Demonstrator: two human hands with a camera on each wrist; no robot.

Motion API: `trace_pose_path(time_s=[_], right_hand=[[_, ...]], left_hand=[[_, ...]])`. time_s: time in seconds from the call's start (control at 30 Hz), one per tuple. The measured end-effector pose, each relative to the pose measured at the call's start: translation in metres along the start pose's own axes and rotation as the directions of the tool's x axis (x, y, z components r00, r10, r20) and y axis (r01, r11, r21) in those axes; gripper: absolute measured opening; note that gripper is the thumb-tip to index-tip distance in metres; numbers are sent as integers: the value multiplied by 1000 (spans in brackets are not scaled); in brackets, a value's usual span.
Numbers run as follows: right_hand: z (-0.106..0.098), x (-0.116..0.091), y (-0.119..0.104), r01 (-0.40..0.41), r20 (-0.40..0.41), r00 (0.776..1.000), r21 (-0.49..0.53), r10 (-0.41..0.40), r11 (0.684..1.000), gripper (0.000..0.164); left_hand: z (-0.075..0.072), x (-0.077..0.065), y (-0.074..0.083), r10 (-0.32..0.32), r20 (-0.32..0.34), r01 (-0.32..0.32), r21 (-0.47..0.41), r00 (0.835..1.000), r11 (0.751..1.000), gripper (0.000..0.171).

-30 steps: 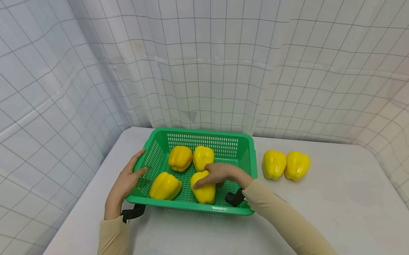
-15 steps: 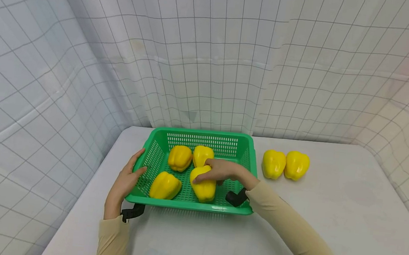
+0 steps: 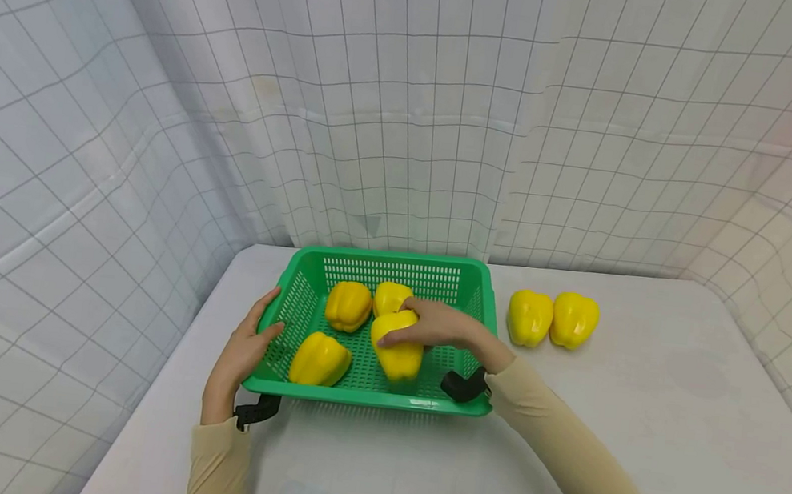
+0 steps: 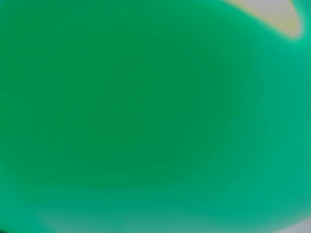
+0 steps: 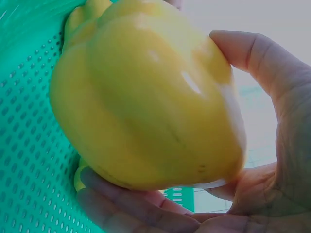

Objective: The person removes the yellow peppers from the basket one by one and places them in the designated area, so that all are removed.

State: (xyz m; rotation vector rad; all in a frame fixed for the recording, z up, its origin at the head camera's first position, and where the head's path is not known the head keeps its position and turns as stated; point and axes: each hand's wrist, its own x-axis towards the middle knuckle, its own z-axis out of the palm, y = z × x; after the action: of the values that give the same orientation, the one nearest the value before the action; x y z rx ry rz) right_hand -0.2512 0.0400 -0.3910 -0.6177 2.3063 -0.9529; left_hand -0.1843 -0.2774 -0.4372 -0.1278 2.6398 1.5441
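Note:
A yellow bell pepper (image 3: 397,352) is in my right hand (image 3: 435,323), over the green plastic basket (image 3: 369,398). The right wrist view shows this bell pepper (image 5: 146,97) large, with the thumb on one side and the fingers curled beneath. My left hand (image 3: 243,350) holds the basket's left rim, thumb over the inside and fingers along the outside. Blurred green basket wall (image 4: 136,116) fills the left wrist view, and the hand does not show there. Inside the basket lie an orange-yellow pepper (image 3: 349,306), another yellow one (image 3: 390,299) partly hidden behind my right hand, and a third pepper (image 3: 320,360) at front left.
Two yellow peppers, a left one (image 3: 529,318) and a right one (image 3: 574,320), stand side by side on the white table (image 3: 641,401), right of the basket. A white gridded curtain (image 3: 409,120) hangs behind and along both sides.
My right hand has lifted its bell pepper up off the basket floor and slightly back. My left hand stays at the rim, and the other peppers keep their places.

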Motion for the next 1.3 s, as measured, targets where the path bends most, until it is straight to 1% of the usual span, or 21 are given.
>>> trace_pose_path(time_s=[0.13,0.23,0.43,0.6,0.77,0.93,1.1,1.2,1.3], right_hand=[[-3,-4,0,36,-36,999,-7,-36,999,60],[-3,-7,-1,53,-60,997,-12,-54,999,56],[-2,-14,-2,67,-113,991,11,-66,998,60],[-4,-21,-3,106,-179,979,48,-96,993,57],[-7,-28,-1,104,-242,967,97,-78,990,61],[-11,-35,4,109,-316,947,145,-59,983,70],[-14,-43,9,111,-383,923,185,-33,976,76],[-16,-49,11,113,-431,902,189,-21,975,79],[-18,-55,14,111,-487,873,194,-2,975,80]], left_hand=[[0,0,0,0,0,0,-1,1000,1000,62],[0,0,0,-3,0,3,2,1000,1000,62],[0,0,0,-1,0,1,-1,1000,1000,62],[0,0,0,3,-1,-3,-5,1000,1000,61],[0,-1,2,-1,-1,1,-2,1000,1000,62],[0,0,2,3,-1,-3,1,1000,1000,62],[0,-1,2,1,0,-1,13,1000,1000,61],[0,-2,3,-5,1,5,12,1000,1000,62],[0,-2,3,-7,4,7,9,1000,1000,62]])
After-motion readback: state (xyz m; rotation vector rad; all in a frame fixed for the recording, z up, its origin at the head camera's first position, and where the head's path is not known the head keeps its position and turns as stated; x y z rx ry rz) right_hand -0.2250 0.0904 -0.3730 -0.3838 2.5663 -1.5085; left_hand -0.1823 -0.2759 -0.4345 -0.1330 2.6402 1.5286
